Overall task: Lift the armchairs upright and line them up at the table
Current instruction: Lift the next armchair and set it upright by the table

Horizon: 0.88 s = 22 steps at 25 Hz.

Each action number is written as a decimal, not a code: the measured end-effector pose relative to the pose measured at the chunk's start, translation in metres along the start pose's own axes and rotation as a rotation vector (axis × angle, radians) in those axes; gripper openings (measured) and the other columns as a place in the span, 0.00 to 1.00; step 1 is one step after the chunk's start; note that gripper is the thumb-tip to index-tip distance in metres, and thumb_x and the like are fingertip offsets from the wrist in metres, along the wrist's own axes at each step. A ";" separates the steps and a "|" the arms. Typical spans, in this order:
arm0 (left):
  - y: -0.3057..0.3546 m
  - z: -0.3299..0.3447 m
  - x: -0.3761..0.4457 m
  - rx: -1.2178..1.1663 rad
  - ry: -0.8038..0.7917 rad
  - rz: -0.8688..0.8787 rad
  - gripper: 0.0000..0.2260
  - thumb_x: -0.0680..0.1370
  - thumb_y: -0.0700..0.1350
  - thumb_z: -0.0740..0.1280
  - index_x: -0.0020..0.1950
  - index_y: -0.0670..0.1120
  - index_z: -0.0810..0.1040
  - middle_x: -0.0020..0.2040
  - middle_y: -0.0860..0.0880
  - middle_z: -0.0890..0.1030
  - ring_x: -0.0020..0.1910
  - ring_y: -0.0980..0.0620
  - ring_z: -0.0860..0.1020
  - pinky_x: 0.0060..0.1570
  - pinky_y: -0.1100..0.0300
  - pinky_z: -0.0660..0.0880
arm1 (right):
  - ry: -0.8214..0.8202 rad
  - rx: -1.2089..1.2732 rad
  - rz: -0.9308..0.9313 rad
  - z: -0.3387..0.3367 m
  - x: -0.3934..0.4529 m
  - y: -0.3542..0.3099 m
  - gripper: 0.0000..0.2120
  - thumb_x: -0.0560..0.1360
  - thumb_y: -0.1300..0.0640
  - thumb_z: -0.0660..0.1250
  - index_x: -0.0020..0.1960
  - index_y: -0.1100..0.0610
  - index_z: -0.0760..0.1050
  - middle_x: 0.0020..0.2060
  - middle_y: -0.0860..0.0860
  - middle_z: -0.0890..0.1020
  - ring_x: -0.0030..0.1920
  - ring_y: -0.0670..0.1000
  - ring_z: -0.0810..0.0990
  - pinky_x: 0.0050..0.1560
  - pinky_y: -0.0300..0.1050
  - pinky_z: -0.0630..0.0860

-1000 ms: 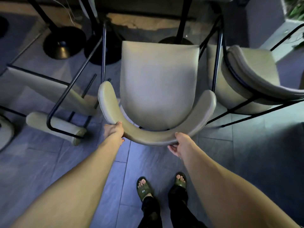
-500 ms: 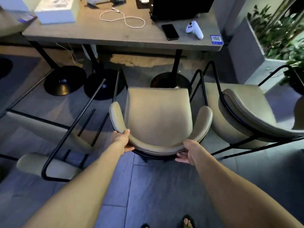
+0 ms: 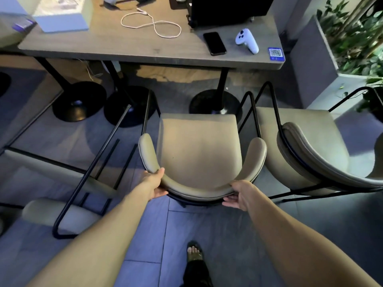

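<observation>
A beige armchair (image 3: 199,154) with a black metal frame stands upright in the middle, its seat facing the grey table (image 3: 153,52). My left hand (image 3: 154,184) grips the left curve of its backrest. My right hand (image 3: 240,195) grips the right curve, fingers under the rim. A second beige armchair (image 3: 310,146) stands upright just to its right. A third armchair (image 3: 62,212) lies tipped over on the floor at the left, black legs pointing up and sideways.
Round black table bases (image 3: 78,104) stand on the floor under the table. On the table lie a black phone (image 3: 214,43), a white controller (image 3: 247,40), a white cable (image 3: 153,23) and a box (image 3: 62,15). A grey planter (image 3: 323,65) with green plants is at the right.
The middle armchair has moved away from me toward the table, both hands still on its backrest. My view has lifted, so the tabletop now shows.
</observation>
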<state>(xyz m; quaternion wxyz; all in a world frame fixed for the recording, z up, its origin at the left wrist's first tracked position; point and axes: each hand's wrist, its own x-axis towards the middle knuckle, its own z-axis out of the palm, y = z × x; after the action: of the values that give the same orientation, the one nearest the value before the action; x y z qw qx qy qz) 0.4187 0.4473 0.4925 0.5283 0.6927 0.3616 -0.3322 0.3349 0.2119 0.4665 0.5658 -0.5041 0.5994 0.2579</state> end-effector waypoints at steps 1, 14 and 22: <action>-0.002 -0.005 -0.008 0.020 -0.016 -0.007 0.18 0.80 0.50 0.64 0.65 0.42 0.66 0.61 0.38 0.78 0.38 0.45 0.79 0.23 0.57 0.79 | 0.010 -0.003 0.003 -0.001 -0.005 0.001 0.20 0.80 0.50 0.61 0.66 0.62 0.70 0.39 0.57 0.75 0.34 0.53 0.76 0.39 0.54 0.80; -0.059 -0.236 -0.077 -0.174 0.118 0.057 0.07 0.81 0.49 0.61 0.46 0.47 0.73 0.41 0.48 0.79 0.36 0.51 0.77 0.34 0.61 0.73 | -0.285 -0.151 -0.152 0.180 -0.148 0.038 0.17 0.82 0.49 0.55 0.47 0.62 0.73 0.38 0.55 0.78 0.39 0.53 0.77 0.35 0.45 0.73; -0.105 -0.417 -0.052 -0.145 0.123 0.017 0.06 0.81 0.46 0.61 0.47 0.46 0.75 0.42 0.46 0.80 0.36 0.50 0.77 0.33 0.63 0.71 | -0.325 -0.217 -0.297 0.357 -0.206 0.082 0.13 0.83 0.51 0.53 0.52 0.58 0.72 0.38 0.52 0.80 0.35 0.49 0.78 0.32 0.40 0.73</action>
<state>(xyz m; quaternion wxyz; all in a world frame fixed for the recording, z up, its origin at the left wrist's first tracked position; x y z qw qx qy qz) 0.3351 0.8640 0.5766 0.5567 0.6749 0.4103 -0.2576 0.3796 0.6200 0.5577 0.6291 -0.5964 0.3884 0.3125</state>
